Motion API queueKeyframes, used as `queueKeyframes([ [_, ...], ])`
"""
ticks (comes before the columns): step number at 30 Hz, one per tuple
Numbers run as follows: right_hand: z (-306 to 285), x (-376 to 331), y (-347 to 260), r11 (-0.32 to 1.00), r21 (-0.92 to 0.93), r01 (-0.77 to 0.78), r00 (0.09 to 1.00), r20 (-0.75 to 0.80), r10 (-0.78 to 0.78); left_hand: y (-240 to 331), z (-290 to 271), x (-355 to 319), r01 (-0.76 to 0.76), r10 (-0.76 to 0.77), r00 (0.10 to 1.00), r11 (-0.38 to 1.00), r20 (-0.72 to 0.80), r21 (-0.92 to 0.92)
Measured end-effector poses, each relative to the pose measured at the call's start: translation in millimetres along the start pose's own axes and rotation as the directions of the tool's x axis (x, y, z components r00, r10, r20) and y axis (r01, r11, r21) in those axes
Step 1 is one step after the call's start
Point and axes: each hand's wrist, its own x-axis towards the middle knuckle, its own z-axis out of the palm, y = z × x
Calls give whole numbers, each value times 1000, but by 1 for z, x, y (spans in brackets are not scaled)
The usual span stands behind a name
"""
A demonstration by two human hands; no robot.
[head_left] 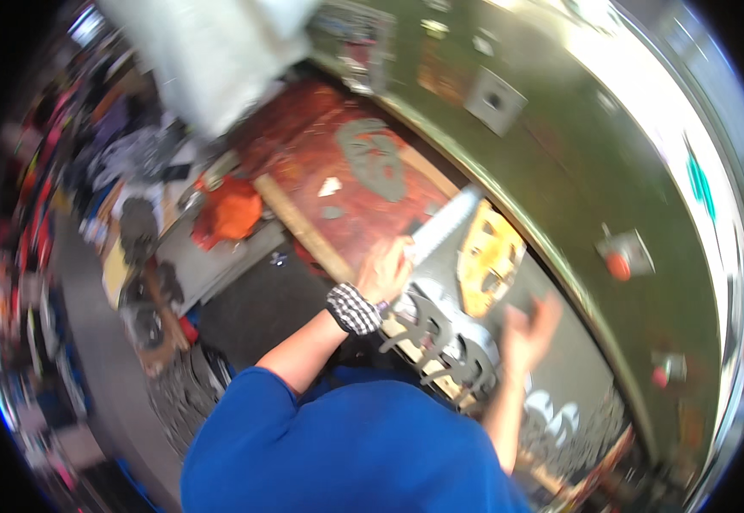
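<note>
Grey metal sheet [445, 329] lies between hands: left [383, 269] grips it, right [526, 329] open.

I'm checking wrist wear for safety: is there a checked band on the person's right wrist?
No: the black-and-white checked wristband sits on the left arm, by the left hand; the right hand has a bare wrist.

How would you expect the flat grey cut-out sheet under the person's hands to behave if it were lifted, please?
The flat grey cut-out sheet looks thin, with many holes, so it would probably flex or sag if lifted by one edge. Its jagged cut-outs may snag. The left hand rests at its edge and the right hand hovers blurred, so it seems light.
</note>
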Motion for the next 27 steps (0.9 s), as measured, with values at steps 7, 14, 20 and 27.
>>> queueKeyframes([
  [7,84,-10,-37,993,-24,119,988,105,-116,19,15,22,-193,127,965,936,231,295],
  [14,29,10,-40,496,770,-401,916,344,206,48,28,50,-46,50,974,999,222,-26],
  [20,18,11,-24,235,860,-454,882,396,257,46,60,65,-85,65,984,990,167,114],
  [27,-38,-13,0,450,876,-173,949,26,315,9,38,48,-171,112,961,959,253,225],
])
